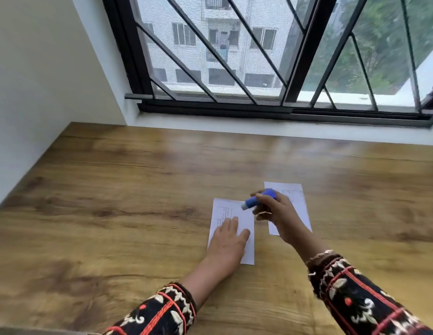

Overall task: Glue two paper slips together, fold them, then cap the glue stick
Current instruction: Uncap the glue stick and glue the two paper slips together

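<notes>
right hand [275,213] grips blue glue stick [259,199], tip over near slip's [244,215] far-right corner | left hand [228,240] flat, pressing near slip | far slip [296,204] just right (partly under right hand) | print unreadable

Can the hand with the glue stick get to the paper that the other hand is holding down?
Probably yes. The right hand holds the glue stick with its tip over the near slip, whose top corner lies bare beyond the left hand.
</notes>
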Demonstrator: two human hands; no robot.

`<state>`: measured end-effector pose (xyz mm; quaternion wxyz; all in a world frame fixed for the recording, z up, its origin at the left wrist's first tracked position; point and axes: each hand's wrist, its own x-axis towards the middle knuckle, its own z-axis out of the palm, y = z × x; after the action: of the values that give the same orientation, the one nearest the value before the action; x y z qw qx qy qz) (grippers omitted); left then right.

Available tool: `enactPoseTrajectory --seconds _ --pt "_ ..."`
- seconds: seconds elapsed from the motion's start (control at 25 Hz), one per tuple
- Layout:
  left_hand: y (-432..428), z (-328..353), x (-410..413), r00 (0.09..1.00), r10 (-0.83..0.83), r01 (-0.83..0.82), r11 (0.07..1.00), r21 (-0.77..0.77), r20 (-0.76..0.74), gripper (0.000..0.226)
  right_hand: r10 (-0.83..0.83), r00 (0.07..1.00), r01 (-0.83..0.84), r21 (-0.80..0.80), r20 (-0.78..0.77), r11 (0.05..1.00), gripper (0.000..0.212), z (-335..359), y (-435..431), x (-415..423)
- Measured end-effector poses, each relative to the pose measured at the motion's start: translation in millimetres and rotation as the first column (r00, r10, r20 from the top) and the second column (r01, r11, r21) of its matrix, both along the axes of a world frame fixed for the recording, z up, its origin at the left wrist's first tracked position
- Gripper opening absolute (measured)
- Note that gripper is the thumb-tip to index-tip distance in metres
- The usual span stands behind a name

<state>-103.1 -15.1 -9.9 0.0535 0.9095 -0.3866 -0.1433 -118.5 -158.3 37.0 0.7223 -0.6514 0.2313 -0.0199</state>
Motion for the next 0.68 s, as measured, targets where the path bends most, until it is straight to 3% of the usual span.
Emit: enactPoseTrajectory --seconds 0.08,0.36,0.68 --pt "-2 3 2 0.998 -0.015 0.023 0.992 0.126 -0.064 0.048 0.132 0.991 -0.13 -0.203 -0.003 0.971 0.006 -3 4 23" --pt "-5 4 9 0.994 -0.041 0.058 0.983 0.176 -0.103 0.051 0.333 0.937 -0.327 -0.585 -0.101 0.742 0.005 -21 23 77" --pt "-2 10 14 0.987 -0.068 0.092 0.982 0.165 -0.145 0.052 0.368 0.914 -0.382 -0.659 -0.167 0.648 0.01 -28 25 90"
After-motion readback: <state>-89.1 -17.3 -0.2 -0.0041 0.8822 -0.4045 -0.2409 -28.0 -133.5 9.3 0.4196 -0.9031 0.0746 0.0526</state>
